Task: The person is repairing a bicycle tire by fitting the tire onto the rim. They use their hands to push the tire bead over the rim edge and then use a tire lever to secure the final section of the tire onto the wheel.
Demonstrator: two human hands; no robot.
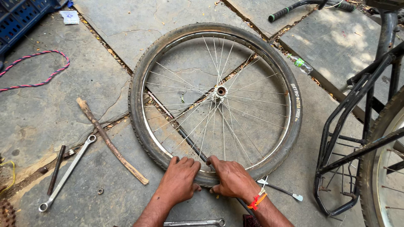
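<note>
A bicycle wheel with thin steel spokes, a hub and a black tyre lies flat on stone paving. My left hand and my right hand press side by side on the tyre at its near edge, fingers curled over the rim. The right wrist wears an orange and red thread band. A dark rod lies under the spokes, running toward my hands.
A long ring spanner, a short dark bar, a rusty flat strip and a nut lie left. Another spanner and a small lever lie near my arms. A bicycle frame stands right; a plastic bottle, a blue crate and a pink-blue rope are around.
</note>
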